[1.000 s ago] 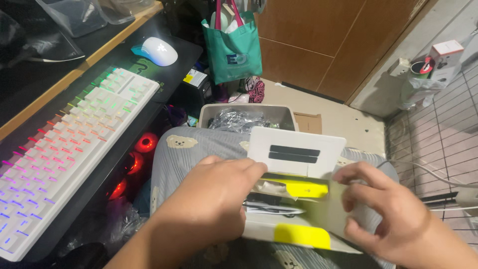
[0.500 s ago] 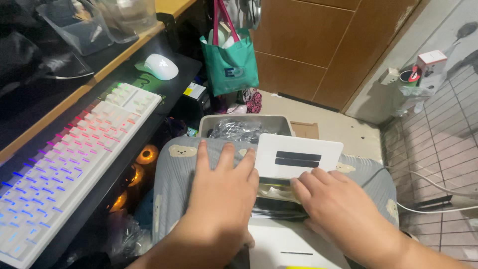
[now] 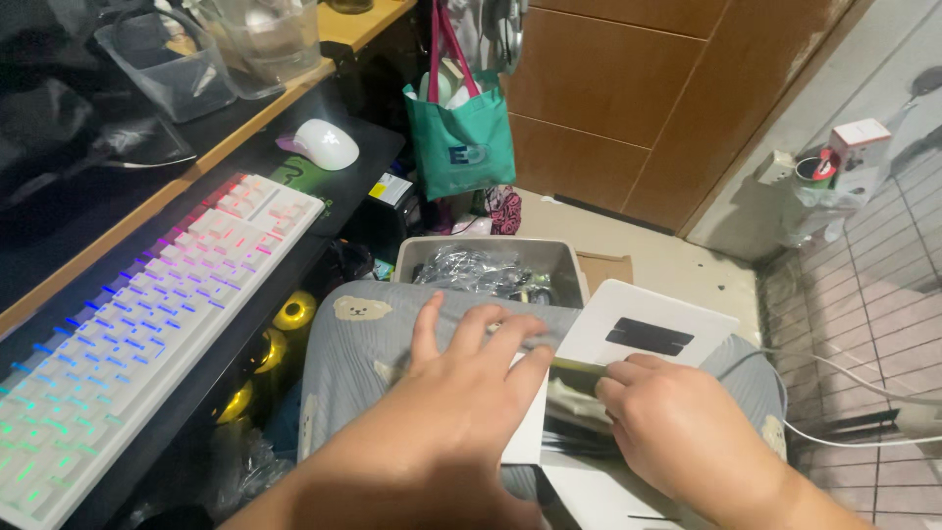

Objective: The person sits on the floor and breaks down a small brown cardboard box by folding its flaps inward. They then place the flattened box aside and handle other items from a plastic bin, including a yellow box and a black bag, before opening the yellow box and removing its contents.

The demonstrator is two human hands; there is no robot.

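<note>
An open white box (image 3: 530, 437) rests on a grey cushion with bear prints (image 3: 358, 319) on my lap. Its white lid (image 3: 653, 329), which has a black stripe mark, stands tilted up at the far side. My left hand (image 3: 471, 383) lies flat with its fingers spread over the box's left wall and the cushion. Fingers curled, my right hand (image 3: 677, 432) grips the box's right part at the dark and yellowish contents (image 3: 574, 393). Both hands hide most of the contents.
A lit white keyboard (image 3: 147, 314) and a white mouse (image 3: 324, 144) lie on the desk at left, with clear tubs (image 3: 177, 59) behind. Ahead are a grey bin of plastic-wrapped items (image 3: 481, 265), a teal tote bag (image 3: 461, 128) and a white cable (image 3: 854, 378).
The lid has swung to the right and tilted. My left hand slid right onto the box wall, and my right hand curled its fingers at the contents. The view shifted slightly.
</note>
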